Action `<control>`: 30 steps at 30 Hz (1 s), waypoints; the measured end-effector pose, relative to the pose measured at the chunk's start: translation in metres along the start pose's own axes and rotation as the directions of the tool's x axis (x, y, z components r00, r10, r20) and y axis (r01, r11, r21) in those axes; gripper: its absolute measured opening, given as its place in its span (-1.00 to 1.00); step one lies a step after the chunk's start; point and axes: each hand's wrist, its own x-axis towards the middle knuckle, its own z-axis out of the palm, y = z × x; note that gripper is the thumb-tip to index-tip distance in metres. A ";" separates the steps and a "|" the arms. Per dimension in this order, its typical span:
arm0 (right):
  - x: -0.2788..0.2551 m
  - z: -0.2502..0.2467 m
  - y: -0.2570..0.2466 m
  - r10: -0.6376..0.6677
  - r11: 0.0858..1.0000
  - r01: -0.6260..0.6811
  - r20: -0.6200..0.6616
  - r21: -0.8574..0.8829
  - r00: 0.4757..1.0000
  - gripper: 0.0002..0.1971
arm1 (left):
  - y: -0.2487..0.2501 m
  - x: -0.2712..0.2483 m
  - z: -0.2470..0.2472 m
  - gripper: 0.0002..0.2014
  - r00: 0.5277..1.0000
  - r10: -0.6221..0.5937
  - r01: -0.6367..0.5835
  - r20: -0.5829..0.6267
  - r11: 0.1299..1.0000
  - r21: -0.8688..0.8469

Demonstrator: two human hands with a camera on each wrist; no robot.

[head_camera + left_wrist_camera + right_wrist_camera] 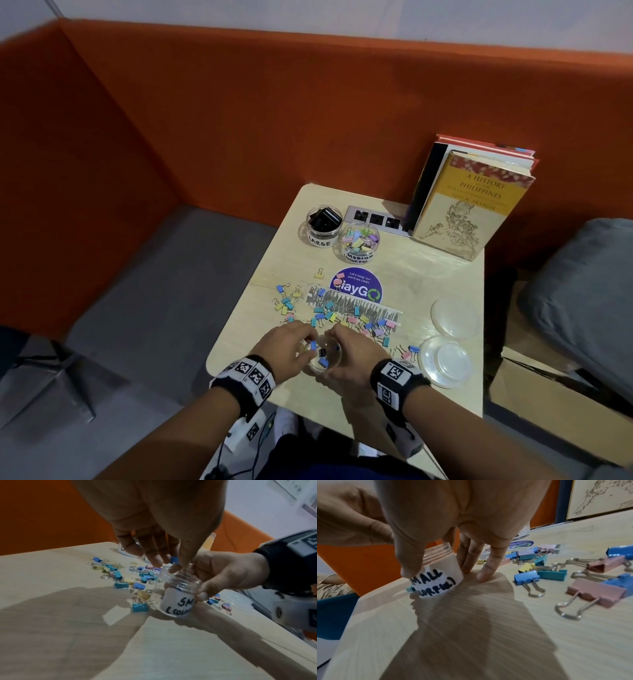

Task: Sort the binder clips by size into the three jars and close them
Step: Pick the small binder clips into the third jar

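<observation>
Loose clips crowd the middle of the pale wooden table [428, 274].
Bare tabletop lies open right of the 2 clear labelled jars [358, 241]; the yellow upright book [469, 209] blocks the far corner.

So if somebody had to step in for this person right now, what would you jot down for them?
Right hand grips the open small jar on the table. Left hand pinches a blue clip over its mouth.
Done: large jar and medium jar hold clips, few in small jar.
Left: many small clips loose on the table; all jars open, lids at right.
</observation>
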 end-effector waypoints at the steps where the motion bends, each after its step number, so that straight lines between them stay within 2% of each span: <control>1: 0.000 -0.001 0.000 -0.008 1.000 0.008 0.011 0.000 1.000 -0.41 | 0.003 0.000 0.001 -0.70 1.000 0.013 -0.013 0.016 1.000 0.000; 4: -0.002 -0.002 -0.001 -0.009 1.000 0.009 0.017 -0.001 1.000 -0.42 | 0.007 0.001 0.005 -0.62 1.000 0.002 -0.002 0.013 1.000 0.002; 9: -0.005 0.000 -0.001 0.013 1.000 -0.013 0.008 -0.001 1.000 -0.36 | -0.016 0.005 0.004 -0.62 0.985 -0.163 0.167 -0.055 0.982 0.087; 13: -0.007 0.003 0.001 0.024 0.999 -0.024 -0.010 -0.035 1.000 -0.36 | -0.038 0.005 0.003 -0.52 0.963 -0.261 0.239 0.071 0.944 0.225; 16: -0.012 0.002 0.003 0.057 0.998 -0.058 -0.055 -0.026 0.997 -0.36 | -0.045 0.005 0.005 -0.61 0.951 -0.271 0.226 0.147 0.938 0.263; 20: -0.016 0.000 0.003 0.092 0.995 -0.094 -0.081 -0.018 0.992 -0.37 | -0.051 0.009 0.009 -0.69 0.947 -0.273 0.214 0.170 0.930 0.300; 23: -0.016 0.001 0.001 0.122 0.992 -0.124 -0.071 -0.022 0.990 -0.29 | -0.052 0.015 0.008 -0.68 0.946 -0.266 0.193 0.188 0.923 0.332; 26: -0.013 0.005 -0.001 0.128 0.990 -0.131 -0.064 -0.059 0.990 -0.21 | -0.052 0.022 0.004 -0.71 0.952 -0.211 0.114 0.222 0.917 0.383; 30: -0.006 0.007 -0.005 0.164 0.985 -0.168 -0.078 -0.048 0.983 -0.20 | -0.053 0.029 -0.001 -0.76 0.948 -0.169 0.047 0.269 0.912 0.408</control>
